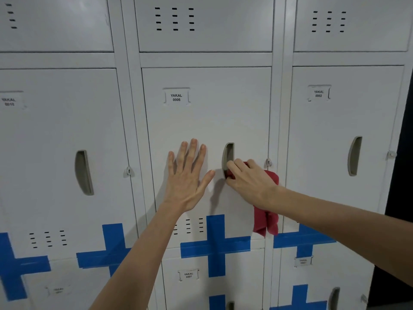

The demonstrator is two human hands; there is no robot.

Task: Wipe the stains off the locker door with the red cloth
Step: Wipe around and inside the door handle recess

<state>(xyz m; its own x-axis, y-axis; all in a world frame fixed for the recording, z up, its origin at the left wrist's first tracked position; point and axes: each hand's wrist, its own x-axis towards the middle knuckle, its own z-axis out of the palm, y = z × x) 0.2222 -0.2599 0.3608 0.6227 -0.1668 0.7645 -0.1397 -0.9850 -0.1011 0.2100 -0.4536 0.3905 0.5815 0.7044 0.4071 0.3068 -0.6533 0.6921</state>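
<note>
While the left hand lies flat and open on the pale grey metal locker door labelled YAKAL 0006, fingers spread and holding nothing, the right hand is curled shut around the crumpled red cloth and presses a bunched end of it against the lower lip of the recessed grey plastic handle. Most of the cloth hangs loose below the wrist, draping toward the blue tape cross at the bottom of the door.

No stains are plain to see on the panel from this view, so the handle recess seems to be the spot in hand. To do it well, I judge the fingertips should push the cloth into the curved pocket and work along its edge in short strokes — a flat swipe would skip the corner. The braced palm helps by steadying the door against the pressure. Gathering the dangling tail into the fist would give a firmer pad and keep it from snagging the padlock hasp just beside the handle.
</note>
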